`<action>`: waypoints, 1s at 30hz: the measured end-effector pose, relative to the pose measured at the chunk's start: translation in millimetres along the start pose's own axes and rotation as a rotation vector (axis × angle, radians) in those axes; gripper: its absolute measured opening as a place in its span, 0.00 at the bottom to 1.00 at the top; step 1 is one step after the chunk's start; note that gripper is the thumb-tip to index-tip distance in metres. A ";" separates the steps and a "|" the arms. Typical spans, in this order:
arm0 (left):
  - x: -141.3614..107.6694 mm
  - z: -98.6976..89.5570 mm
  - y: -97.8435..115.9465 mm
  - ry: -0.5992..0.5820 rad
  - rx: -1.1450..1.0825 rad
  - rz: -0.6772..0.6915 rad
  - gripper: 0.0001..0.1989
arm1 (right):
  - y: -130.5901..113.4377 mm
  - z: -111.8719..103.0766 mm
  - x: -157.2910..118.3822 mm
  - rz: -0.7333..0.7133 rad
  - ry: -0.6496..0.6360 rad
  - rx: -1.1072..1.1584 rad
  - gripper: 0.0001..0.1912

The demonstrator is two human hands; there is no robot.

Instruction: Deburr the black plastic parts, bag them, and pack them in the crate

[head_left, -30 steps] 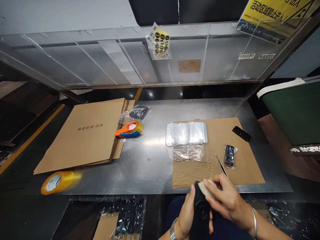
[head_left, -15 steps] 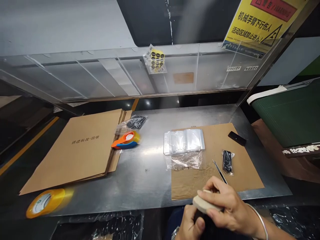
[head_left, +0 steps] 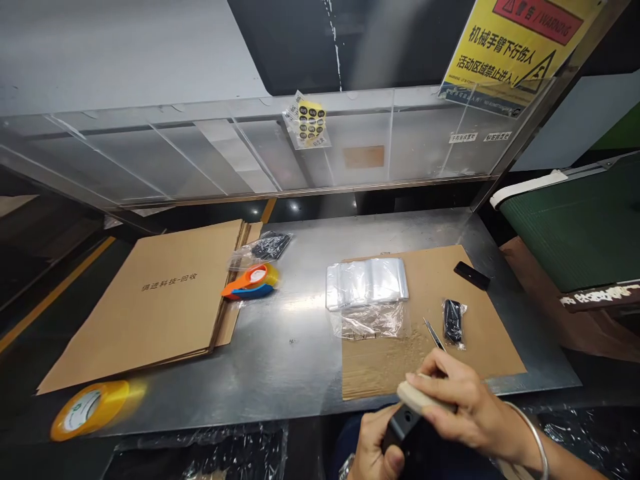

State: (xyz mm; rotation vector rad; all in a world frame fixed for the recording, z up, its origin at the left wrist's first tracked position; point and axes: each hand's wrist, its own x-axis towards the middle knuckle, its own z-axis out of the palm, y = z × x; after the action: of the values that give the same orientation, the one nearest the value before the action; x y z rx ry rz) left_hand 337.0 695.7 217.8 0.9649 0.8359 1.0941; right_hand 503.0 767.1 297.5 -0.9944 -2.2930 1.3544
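At the table's front edge, my left hand point(head_left: 373, 448) is wrapped round a black part point(head_left: 400, 427) with a small round hole in its end. My right hand point(head_left: 463, 400) grips a beige cloth pad point(head_left: 420, 397) and holds it against or just over the top of the black part; the exact contact is hidden. Just beyond my right hand lie tweezers point(head_left: 433, 333) on a cardboard sheet point(head_left: 480, 333). Near them are a black part in a clear bag point(head_left: 453, 322) and a bare flat black piece point(head_left: 472, 275).
Clear plastic bags point(head_left: 367, 285) lie across the cardboard's left edge. Left on the metal table point(head_left: 285, 373) are stacked cardboard sheets point(head_left: 145, 313), an orange and blue tape dispenser point(head_left: 253, 281), a bagged black item point(head_left: 271, 245) and a yellow tape roll point(head_left: 85, 410). A clear panel point(head_left: 200, 160) stands behind.
My right hand and the beige pad have shifted slightly right and up. More of the black part, including its holed end, now shows in my left hand.
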 end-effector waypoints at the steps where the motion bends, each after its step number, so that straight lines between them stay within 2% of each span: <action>1: 1.0 0.8 -0.6 0.043 -0.128 -0.035 0.31 | 6.4 -0.9 0.4 0.047 0.035 0.007 0.15; 4: 7.7 2.3 -0.8 0.215 -0.597 -0.221 0.31 | 22.6 1.2 3.6 0.119 0.172 0.037 0.15; 6: 13.8 1.5 0.9 0.303 -0.806 -0.359 0.30 | 26.0 8.6 7.7 0.090 0.263 0.041 0.16; 9: 22.6 -1.6 5.4 0.295 -1.024 -0.522 0.31 | 22.4 27.1 14.4 -0.011 0.300 -0.025 0.18; 11: 28.2 -4.5 9.1 0.303 -1.139 -0.552 0.29 | 19.3 40.4 16.8 -0.076 0.297 -0.116 0.19; 15: 39.5 -12.2 13.3 0.524 -1.155 -0.454 0.22 | 15.5 60.0 14.9 -0.140 0.251 -0.237 0.22; 17: 43.9 -15.4 12.6 0.573 -1.101 -0.401 0.21 | 12.3 66.3 13.5 -0.208 0.205 -0.269 0.22; 20: 45.9 -16.1 9.7 0.559 -1.072 -0.378 0.20 | 7.4 71.8 14.6 -0.314 0.172 -0.311 0.20; 24: 40.7 -13.2 8.5 0.575 -1.132 -0.460 0.20 | 9.0 67.5 16.4 -0.258 0.165 -0.342 0.19; 27: 37.5 -14.2 7.9 0.574 -1.117 -0.414 0.20 | 12.3 61.7 14.3 -0.191 0.113 -0.358 0.20; 30: 38.0 -15.6 4.6 0.547 -1.111 -0.448 0.21 | 9.9 63.5 14.3 -0.274 0.068 -0.362 0.19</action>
State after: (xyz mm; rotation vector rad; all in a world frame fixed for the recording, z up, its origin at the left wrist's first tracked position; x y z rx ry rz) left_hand 331.0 736.4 213.4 -0.4503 0.6569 1.1873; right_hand 461.0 738.9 255.4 -0.7687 -2.5612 0.8050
